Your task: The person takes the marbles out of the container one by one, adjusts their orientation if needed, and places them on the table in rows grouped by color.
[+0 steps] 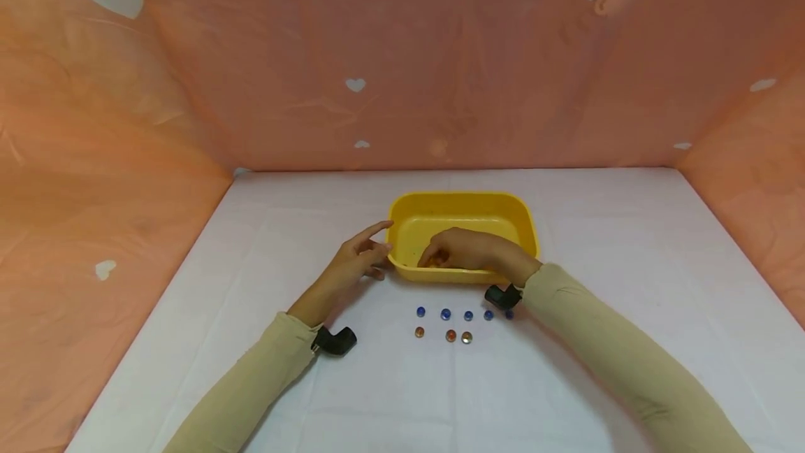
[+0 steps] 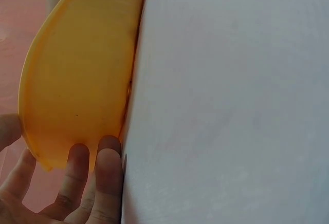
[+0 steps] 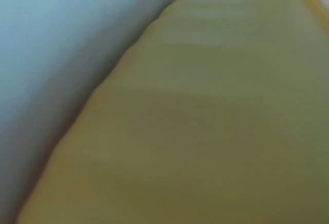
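A yellow plastic basin [image 1: 462, 276] stands on the white-covered table. My left hand [image 1: 352, 262] is at its left end, fingers extended; in the left wrist view the fingertips [image 2: 77, 157] rest against the basin's outer wall [image 2: 77, 85]. Over the front rim reaches my right hand [image 1: 473, 248], its fingers bent down to the basin floor. I cannot tell whether they pinch anything. The right wrist view is filled by the basin's outer side [image 3: 180, 121], with that hand hidden. In front of the basin lie a row of several blue marbles [image 1: 446, 314] and three orange-brown marbles [image 1: 451, 335].
Each wrist carries a black camera mount, the left one [image 1: 336, 341] beside the sleeve and the right one [image 1: 502, 297] close by the blue row's right end. Behind the table hangs an orange-pink sheet [image 1: 440, 89] with pale hearts, which also covers both sides.
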